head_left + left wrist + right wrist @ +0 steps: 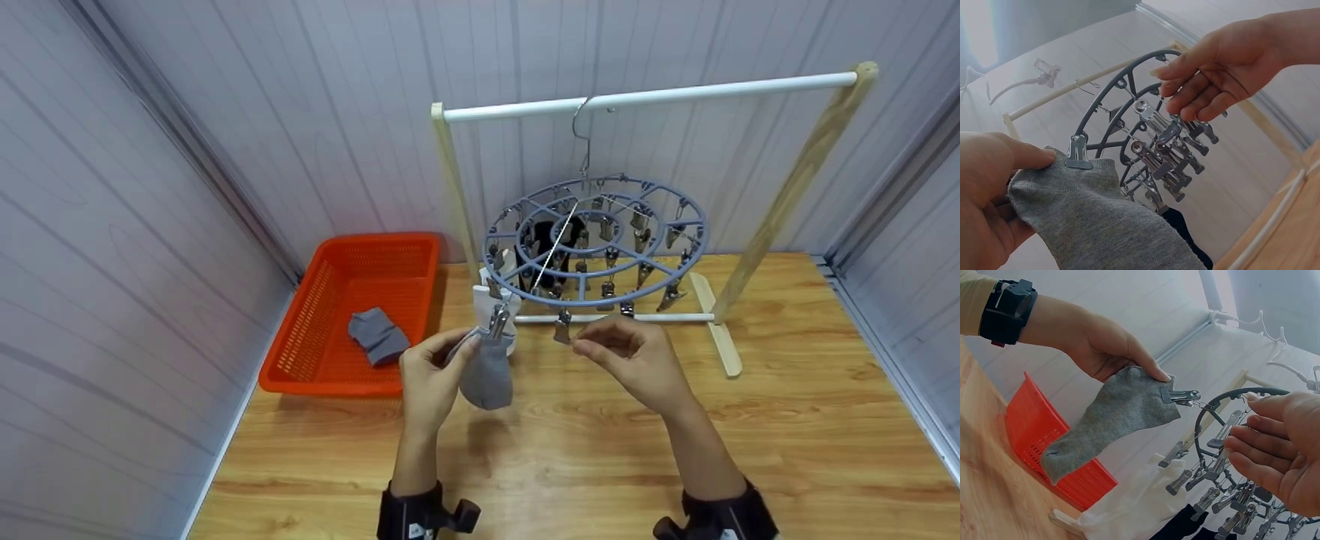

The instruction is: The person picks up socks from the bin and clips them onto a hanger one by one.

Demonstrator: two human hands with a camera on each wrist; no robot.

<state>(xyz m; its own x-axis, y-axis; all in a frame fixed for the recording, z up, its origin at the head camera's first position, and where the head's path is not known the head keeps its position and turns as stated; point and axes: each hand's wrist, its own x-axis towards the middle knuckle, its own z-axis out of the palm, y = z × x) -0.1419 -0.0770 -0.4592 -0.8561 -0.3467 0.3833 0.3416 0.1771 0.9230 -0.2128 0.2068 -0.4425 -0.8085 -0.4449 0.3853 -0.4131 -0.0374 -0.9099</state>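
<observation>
A grey sock [487, 379] hangs by its cuff from a metal clip [499, 321] at the front left of a round grey-blue drying hanger [582, 302]. My left hand [431, 382] pinches a corner of the cuff beside that clip, most plainly seen in the left wrist view. On the other side, my right hand [637, 364] is at the hanger's front edge, close to an unused clip [562, 328]. Its thumb and fingers are apart and loosely bent, with nothing between them. Behind the grey sock hang a white sock [484, 298] and a black sock [546, 232].
An orange basket [330, 388] stands at the left with another grey sock [377, 337] inside. The hanger hooks over the white bar [720, 91] of a wooden-legged stand [795, 187]. Several metal clips dangle beneath the rings, above the wooden tabletop [570, 465].
</observation>
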